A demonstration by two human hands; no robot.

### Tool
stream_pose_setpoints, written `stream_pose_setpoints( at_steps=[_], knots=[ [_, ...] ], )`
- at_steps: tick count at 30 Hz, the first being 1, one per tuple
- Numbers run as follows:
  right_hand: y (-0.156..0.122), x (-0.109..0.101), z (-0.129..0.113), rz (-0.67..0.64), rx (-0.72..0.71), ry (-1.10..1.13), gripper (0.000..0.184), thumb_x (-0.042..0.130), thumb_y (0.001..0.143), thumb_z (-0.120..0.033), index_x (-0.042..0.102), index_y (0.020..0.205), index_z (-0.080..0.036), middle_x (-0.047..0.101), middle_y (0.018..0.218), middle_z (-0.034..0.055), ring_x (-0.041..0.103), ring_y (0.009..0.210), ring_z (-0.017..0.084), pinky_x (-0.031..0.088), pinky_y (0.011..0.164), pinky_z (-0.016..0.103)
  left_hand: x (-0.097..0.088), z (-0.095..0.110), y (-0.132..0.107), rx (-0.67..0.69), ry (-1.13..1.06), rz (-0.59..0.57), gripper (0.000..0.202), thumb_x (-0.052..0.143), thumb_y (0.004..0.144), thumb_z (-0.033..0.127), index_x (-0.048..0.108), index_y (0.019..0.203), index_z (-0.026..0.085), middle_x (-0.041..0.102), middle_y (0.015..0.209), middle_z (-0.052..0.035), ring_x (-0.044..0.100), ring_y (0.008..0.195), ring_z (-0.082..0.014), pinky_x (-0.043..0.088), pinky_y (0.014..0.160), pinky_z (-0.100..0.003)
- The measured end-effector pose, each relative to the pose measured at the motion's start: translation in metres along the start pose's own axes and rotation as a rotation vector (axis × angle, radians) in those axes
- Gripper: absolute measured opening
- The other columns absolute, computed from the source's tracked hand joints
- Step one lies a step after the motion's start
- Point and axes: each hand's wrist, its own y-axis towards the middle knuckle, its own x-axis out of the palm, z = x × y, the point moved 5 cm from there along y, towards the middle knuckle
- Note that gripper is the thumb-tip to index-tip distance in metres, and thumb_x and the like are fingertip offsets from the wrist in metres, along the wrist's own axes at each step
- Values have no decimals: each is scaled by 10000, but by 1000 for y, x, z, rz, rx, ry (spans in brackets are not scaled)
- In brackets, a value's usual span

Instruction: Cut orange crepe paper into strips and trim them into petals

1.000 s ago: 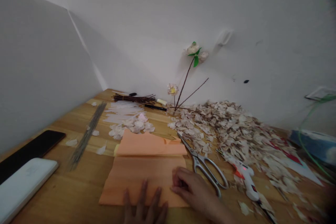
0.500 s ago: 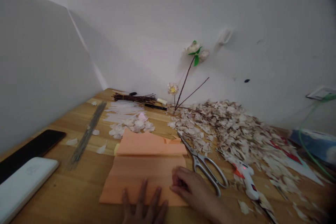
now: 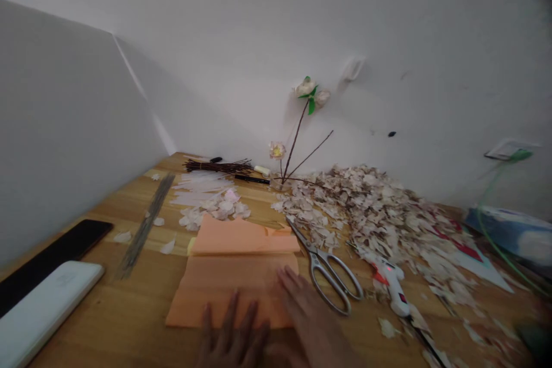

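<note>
Here, both hands lie flat on the folded orange crepe paper (image 3: 235, 267) at the lower centre of the frame. The left hand (image 3: 230, 336) has its fingers (image 3: 230, 310) spread and extended, gripping nothing; the right hand (image 3: 308, 322) likewise presses down with straight fingers (its wrist runs off the bottom edge). The paper rests on the wooden tabletop (image 3: 112, 310). Just right of it lie steel scissors (image 3: 330, 267), then a white glue gun (image 3: 392, 287) beside a heap of petal scraps (image 3: 379, 213).

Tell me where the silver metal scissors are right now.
The silver metal scissors lie on the wooden table, just right of the folded orange crepe paper, between it and the white glue gun.
</note>
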Motion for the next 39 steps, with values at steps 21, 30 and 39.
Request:
stream_pose_setpoints(
  at_steps=[21, 30, 39],
  knots=[
    [-22, 72, -8, 65, -119, -327, 873, 324, 666, 33, -198, 1359, -66, 409, 1283, 204, 456, 1133, 344, 531, 809, 473, -12, -51, -29, 69, 180, 29, 504, 485, 788, 511, 420, 1276, 402, 612, 1201, -42, 498, 1079, -393, 200, 932, -620],
    [-28, 79, 1, -49, -45, -146, 904, 422, 720, -14, -204, 1358, -154, 138, 1397, 130, 262, 1248, 333, 409, 947, 503, -41, -90, -42, 72, 73, -186, 561, 410, 803, 579, 403, 1303, 324, 564, 1236, -139, 570, 1080, -294, 478, 799, -418],
    [-23, 33, -7, -60, 83, 31, 888, 524, 834, -322, -162, 1377, -171, 37, 1448, 103, 137, 1308, 286, 347, 1007, 458, -62, -68, 4, 143, 40, 131, 533, 467, 793, 443, 521, 1203, 107, 585, 1220, -153, 521, 1130, -276, 394, 916, -377]
  ],
)
